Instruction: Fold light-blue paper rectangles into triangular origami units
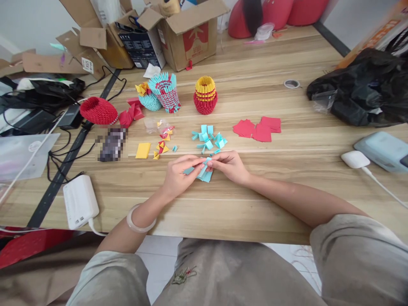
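My left hand and my right hand meet near the front middle of the table. Both pinch a small light-blue paper piece between thumb and fingers. Under it, more light-blue paper slips lie on the wood, partly covered by my left hand. Just beyond my fingers is a loose pile of folded light-blue paper pieces. To the left are small yellow and red folded pieces and a stack of yellow paper. Red paper slips lie to the right.
Farther back stand a red-and-yellow paper vase, a blue-and-red one and a red one on its side. Cardboard boxes line the back. A white power bank sits left, a black plastic bag right.
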Demonstrator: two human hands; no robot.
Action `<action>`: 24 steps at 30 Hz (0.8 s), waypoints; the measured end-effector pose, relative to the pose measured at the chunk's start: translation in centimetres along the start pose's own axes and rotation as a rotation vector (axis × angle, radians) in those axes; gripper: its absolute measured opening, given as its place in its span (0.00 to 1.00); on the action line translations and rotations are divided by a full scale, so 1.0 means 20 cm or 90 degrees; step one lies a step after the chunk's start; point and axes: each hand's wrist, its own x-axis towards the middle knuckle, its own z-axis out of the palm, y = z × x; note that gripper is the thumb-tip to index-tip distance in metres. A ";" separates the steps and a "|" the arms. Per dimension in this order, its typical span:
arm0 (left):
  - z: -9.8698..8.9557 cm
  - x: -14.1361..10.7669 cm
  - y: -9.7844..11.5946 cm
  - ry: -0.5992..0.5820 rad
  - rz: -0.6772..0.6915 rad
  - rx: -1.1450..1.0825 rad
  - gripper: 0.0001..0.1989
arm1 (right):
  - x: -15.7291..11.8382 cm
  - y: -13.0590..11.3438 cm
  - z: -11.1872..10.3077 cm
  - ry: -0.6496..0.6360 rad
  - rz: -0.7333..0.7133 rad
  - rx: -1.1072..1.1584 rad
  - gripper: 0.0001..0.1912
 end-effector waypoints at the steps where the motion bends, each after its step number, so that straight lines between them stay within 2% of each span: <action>1: 0.00 0.00 0.00 -0.001 -0.002 -0.002 0.08 | 0.00 0.00 0.00 -0.001 -0.001 0.000 0.11; 11: 0.01 -0.02 0.01 0.017 -0.109 -0.039 0.06 | 0.00 0.00 0.00 0.001 0.003 0.004 0.14; 24: 0.01 -0.01 -0.01 0.013 -0.060 -0.047 0.07 | 0.00 0.00 0.00 0.004 0.012 0.014 0.12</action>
